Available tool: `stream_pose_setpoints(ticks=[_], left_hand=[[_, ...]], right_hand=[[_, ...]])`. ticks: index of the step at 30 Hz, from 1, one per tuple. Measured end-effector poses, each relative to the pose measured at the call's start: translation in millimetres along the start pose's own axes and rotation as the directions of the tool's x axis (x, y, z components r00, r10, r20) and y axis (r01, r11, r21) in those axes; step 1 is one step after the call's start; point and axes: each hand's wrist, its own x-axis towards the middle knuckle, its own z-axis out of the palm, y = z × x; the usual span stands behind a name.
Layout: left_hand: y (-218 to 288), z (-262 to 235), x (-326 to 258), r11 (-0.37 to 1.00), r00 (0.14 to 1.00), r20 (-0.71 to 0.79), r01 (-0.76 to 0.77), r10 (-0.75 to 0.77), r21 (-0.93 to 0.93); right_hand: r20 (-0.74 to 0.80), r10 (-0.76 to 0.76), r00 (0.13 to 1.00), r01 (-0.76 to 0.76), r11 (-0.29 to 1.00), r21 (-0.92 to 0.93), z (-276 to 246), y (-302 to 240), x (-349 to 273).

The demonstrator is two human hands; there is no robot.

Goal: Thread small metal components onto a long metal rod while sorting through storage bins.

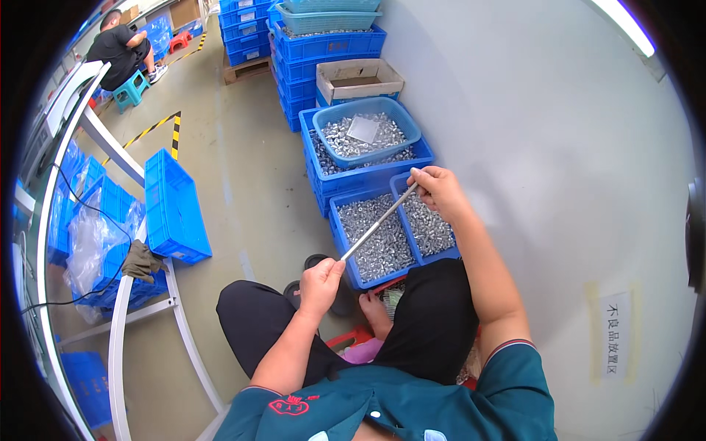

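Note:
A thin grey metal rod (380, 224) slants between my two hands, over a blue divided bin. My left hand (321, 285) is closed round its lower, nearer end. At the upper, farther end, my right hand (439, 190) pinches the rod between thumb and fingers. Below it, the blue bin (335, 229) has two compartments full of small silvery metal parts (384, 253); the single pieces are too small to name. The right compartment lies just under my right hand.
Behind the bin, a light-blue basket (416, 132) of metal parts sits on a blue crate (312, 170). Stacked crates (294, 73) and an open carton (360, 92) stand farther back. A white-framed table (118, 353) is at left; a wall (551, 184) at right. Another person (114, 45) sits far left.

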Motion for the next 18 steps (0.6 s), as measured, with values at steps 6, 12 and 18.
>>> stream_pose_setpoints(ticks=[6, 12, 18], left_hand=[[-9, 5, 3, 0.988, 0.994, 0.080, 0.083, -0.073, -0.132], [-11, 6, 3, 0.968, 0.991, 0.109, 0.096, -0.072, -0.232], [-7, 7, 3, 0.956, 0.992, 0.092, 0.107, -0.085, -0.273]], right_hand=[[0.054, 0.012, 0.998, -0.019, 0.990, 0.138, -3, 5, -1], [0.160, 0.006, 0.987, -0.042, 0.973, 0.225, -11, 5, -2], [0.129, 0.100, 0.987, -0.087, 0.991, -0.105, 18, 9, -4]])
